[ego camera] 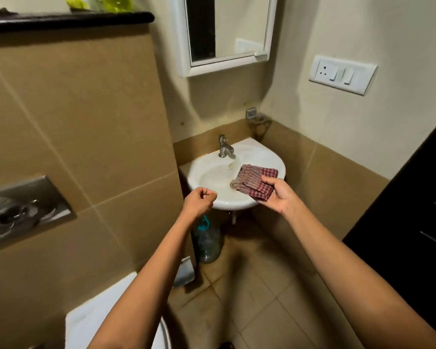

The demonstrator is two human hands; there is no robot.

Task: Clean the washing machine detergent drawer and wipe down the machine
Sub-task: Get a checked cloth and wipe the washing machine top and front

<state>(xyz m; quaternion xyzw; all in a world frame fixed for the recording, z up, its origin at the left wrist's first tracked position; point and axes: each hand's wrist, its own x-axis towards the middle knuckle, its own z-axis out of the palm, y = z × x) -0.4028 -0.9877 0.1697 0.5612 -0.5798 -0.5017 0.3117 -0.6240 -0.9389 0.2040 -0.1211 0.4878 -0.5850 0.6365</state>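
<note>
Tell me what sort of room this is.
Most likely a small bathroom: a white corner wash basin with a metal tap, a mirror above it, and a steel flush plate set into the tiled wall.

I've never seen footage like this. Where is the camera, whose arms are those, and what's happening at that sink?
No machine here: the one picture comes from a wide-angle camera worn on a person's head, so the arms are the wearer's own. Each grip is a bare hand. The right grip holds a folded red checked cloth over the white sink, near the tap. The left grip is curled in a fist before the sink's front edge, holding nothing visible. A mirror hangs above; a plastic bottle stands on the floor below.
</note>
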